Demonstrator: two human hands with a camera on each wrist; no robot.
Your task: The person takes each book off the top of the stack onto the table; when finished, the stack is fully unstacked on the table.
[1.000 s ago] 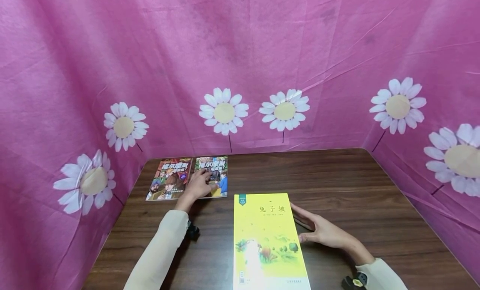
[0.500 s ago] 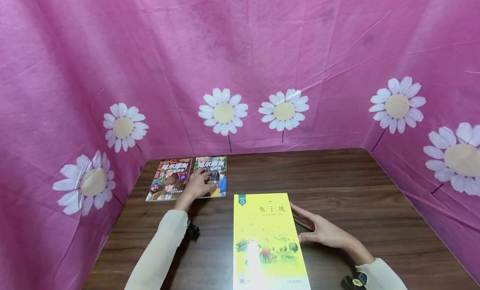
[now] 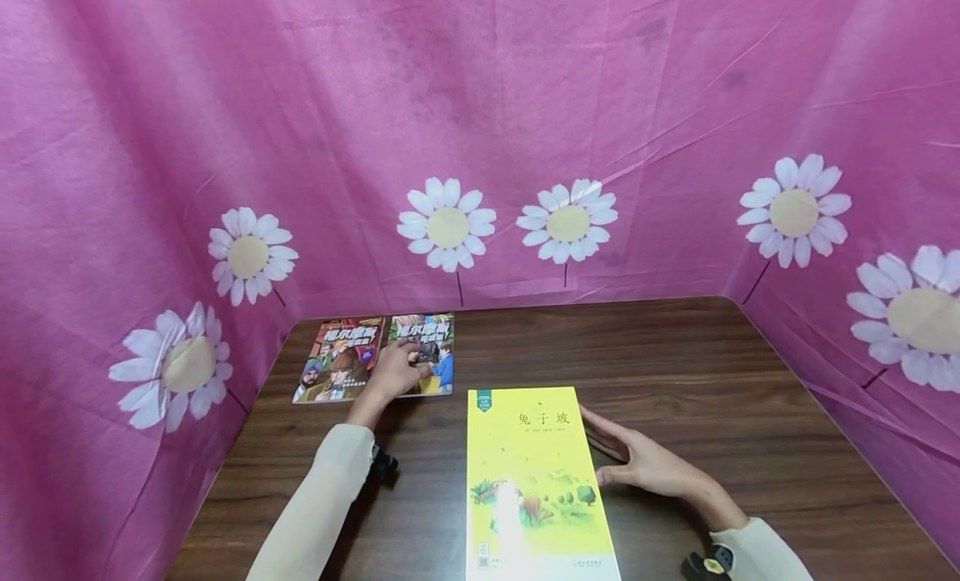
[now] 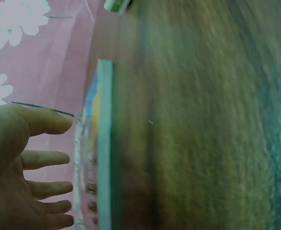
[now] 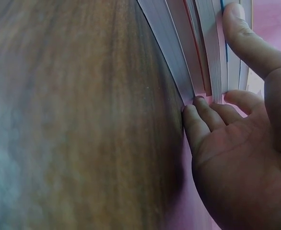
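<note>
The left arm (image 3: pixel 318 502) extends forward; the left hand (image 3: pixel 397 368) is back-up, left fingers (image 4: pixel 49 189) straight. The right arm (image 3: pixel 757 552) angles inward; the right hand (image 3: pixel 648 464) holds its right thumb (image 5: pixel 253 45) spread from its extended fingers.

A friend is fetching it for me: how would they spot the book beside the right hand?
On the brown table, look along the near side, away from the pink curtain. Just left of the right hand, the yellow book tops a stack. Its bright yellow cover sets it apart from the two busy-patterned comics at the far left.
</note>
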